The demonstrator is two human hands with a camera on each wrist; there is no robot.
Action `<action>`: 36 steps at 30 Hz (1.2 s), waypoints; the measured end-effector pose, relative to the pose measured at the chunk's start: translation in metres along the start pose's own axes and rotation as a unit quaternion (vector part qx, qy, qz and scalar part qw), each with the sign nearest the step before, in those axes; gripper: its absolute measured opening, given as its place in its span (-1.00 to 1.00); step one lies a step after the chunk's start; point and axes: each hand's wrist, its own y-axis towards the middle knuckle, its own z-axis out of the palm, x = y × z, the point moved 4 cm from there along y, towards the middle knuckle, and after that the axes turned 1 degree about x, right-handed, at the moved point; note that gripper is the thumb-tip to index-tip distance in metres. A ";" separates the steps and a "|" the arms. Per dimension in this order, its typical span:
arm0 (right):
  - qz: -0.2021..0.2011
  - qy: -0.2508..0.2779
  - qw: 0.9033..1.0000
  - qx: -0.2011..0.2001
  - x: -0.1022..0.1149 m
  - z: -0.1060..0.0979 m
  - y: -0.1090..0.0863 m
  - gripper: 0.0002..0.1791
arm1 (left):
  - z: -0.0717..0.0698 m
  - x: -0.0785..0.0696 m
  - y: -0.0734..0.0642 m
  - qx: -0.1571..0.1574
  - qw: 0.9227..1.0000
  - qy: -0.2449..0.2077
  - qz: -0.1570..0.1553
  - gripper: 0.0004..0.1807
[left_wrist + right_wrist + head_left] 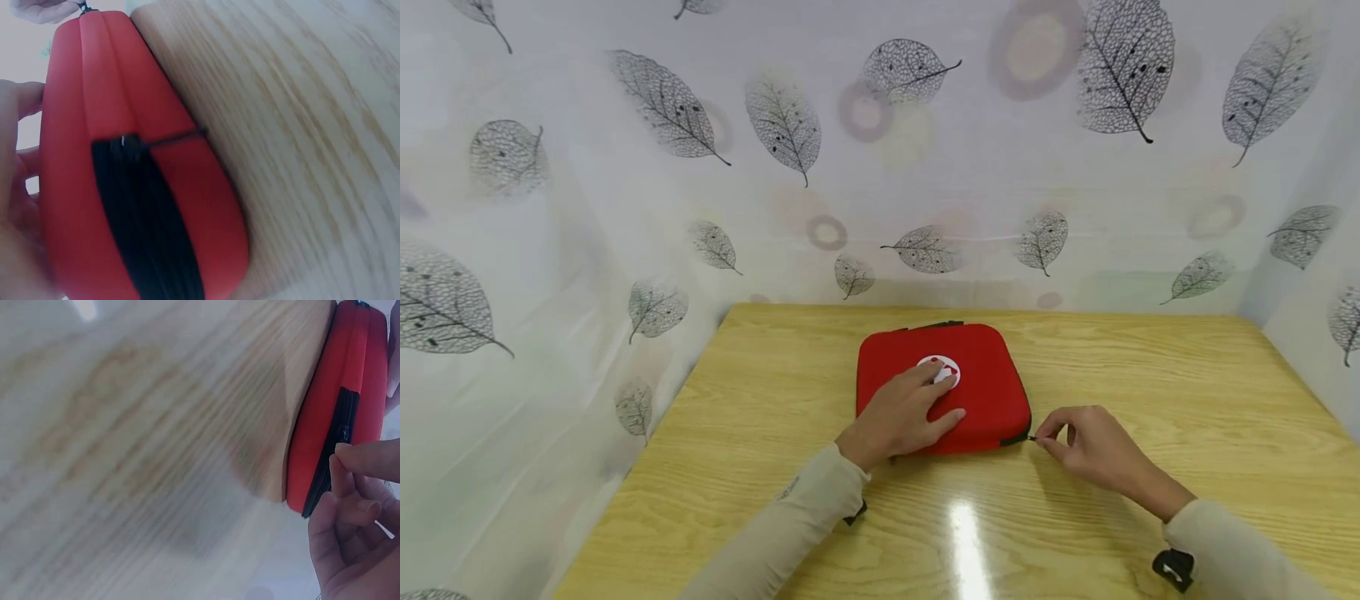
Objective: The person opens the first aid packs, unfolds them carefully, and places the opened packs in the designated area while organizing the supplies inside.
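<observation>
A red zippered case with a round white emblem lies closed-looking on the wooden table. Spread across its top, my left hand rests with fingers straight, partly covering the emblem. At the case's near right corner, my right hand pinches a small dark zipper pull between thumb and forefinger. The right wrist view shows the black zipper running along the side under those fingertips. In the left wrist view, another zipper slider sits at the end of a black zipper strip, its pull hanging free across the red fabric.
The wooden table extends around the case, with a bright glare streak near the front. Behind it and at both sides hangs a pale leaf-patterned sheet. Dark devices are strapped at the wrists.
</observation>
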 end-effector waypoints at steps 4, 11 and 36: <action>0.024 -0.013 1.000 -0.002 -0.003 -0.003 0.006 -0.87 | -0.003 0.002 -0.002 0.004 1.000 0.006 -0.005 -0.37; 0.054 -0.032 0.998 -0.002 -0.012 -0.007 0.019 -0.93 | -0.007 0.003 -0.006 0.013 1.000 0.009 -0.011 -0.38; 0.067 -0.049 0.996 -0.016 -0.047 -0.014 0.079 -0.88 | -0.008 -0.004 -0.008 -0.033 0.999 0.026 0.025 -0.55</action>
